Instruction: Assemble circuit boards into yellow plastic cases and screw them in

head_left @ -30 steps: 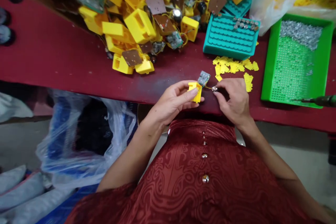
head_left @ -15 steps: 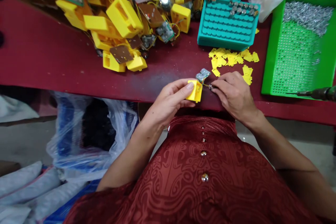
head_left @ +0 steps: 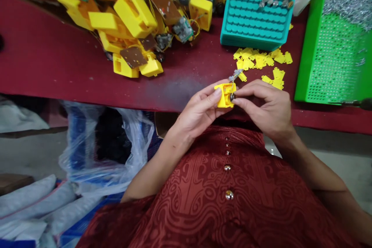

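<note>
My left hand (head_left: 203,104) is closed around a small yellow plastic housing (head_left: 222,100), its hollow side turned to the right. Between thumb and forefinger, my right hand (head_left: 266,104) pinches a small dark round part (head_left: 232,97) at the housing's open side; I cannot tell whether it is a speaker or another component. A little circuit board (head_left: 235,74) hangs on thin wires just above the housing. Beyond my right hand, flat yellow plastic pieces (head_left: 258,59) lie scattered on the red table cover (head_left: 186,85).
Yellow housings (head_left: 135,11) with wired boards are heaped at the back left. A teal ridged tray (head_left: 255,19) carries small round metal parts. To the right, a green basket (head_left: 308,54) contains many screws, with a dark-handled screwdriver (head_left: 364,103) at its near edge.
My right hand has brought the dark round part left, up against the housing's opening. My left hand has turned the housing so its hollow faces more into view, and the board has tilted.
</note>
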A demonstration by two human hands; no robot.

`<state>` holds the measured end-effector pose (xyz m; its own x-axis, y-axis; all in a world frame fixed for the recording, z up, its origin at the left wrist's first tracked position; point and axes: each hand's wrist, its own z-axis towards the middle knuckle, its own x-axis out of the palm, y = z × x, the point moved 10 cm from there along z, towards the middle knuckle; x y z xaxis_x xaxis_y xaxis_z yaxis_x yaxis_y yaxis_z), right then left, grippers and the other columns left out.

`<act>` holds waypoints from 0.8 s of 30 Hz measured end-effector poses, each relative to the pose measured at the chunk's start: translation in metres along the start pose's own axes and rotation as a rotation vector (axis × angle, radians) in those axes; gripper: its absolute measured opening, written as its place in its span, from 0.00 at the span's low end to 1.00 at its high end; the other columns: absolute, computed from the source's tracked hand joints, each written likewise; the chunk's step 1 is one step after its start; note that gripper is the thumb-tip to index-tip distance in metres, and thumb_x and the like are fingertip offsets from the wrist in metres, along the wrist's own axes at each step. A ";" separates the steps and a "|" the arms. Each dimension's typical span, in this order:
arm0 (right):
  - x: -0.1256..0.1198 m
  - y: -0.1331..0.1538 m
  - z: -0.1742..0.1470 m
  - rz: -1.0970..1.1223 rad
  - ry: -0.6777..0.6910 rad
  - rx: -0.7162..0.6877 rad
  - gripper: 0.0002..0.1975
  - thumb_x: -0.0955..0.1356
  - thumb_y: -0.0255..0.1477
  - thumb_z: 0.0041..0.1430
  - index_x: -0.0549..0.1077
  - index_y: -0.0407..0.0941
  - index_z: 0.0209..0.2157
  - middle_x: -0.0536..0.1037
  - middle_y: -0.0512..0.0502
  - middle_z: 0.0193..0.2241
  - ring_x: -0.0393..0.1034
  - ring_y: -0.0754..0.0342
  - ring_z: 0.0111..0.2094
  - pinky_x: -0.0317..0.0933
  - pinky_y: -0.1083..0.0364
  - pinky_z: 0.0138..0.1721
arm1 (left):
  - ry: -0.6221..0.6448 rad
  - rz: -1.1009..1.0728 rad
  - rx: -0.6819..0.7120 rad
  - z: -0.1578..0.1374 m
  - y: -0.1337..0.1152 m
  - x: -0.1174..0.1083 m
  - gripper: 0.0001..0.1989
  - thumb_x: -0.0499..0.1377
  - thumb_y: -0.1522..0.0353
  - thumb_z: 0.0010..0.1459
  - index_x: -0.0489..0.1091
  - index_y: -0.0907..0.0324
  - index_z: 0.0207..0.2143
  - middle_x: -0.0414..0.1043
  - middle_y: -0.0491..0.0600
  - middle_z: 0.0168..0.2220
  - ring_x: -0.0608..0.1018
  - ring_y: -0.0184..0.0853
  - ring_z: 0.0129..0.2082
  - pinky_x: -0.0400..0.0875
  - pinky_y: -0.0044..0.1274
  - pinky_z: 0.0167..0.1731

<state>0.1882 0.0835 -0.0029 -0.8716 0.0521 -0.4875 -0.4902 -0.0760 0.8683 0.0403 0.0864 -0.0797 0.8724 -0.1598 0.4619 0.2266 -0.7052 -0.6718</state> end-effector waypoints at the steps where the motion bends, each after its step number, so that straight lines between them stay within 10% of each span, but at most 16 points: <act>1: 0.001 0.001 0.000 -0.029 0.003 -0.014 0.03 0.75 0.29 0.62 0.85 0.48 0.37 0.83 0.48 0.36 0.77 0.55 0.38 0.75 0.53 0.44 | 0.007 0.019 0.011 0.000 -0.001 0.001 0.18 0.65 0.64 0.67 0.78 0.55 0.57 0.82 0.52 0.58 0.85 0.39 0.55 0.84 0.27 0.51; 24: 0.006 0.015 0.000 -0.219 0.041 -0.106 0.06 0.73 0.29 0.67 0.83 0.47 0.35 0.83 0.49 0.35 0.75 0.55 0.36 0.69 0.54 0.43 | -0.013 0.146 0.166 -0.006 -0.014 0.009 0.26 0.70 0.57 0.62 0.74 0.54 0.60 0.82 0.53 0.58 0.83 0.43 0.58 0.81 0.31 0.54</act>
<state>0.1760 0.0830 0.0070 -0.7431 0.0391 -0.6680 -0.6636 -0.1719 0.7281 0.0427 0.0907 -0.0626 0.9066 -0.2423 0.3456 0.1644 -0.5514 -0.8179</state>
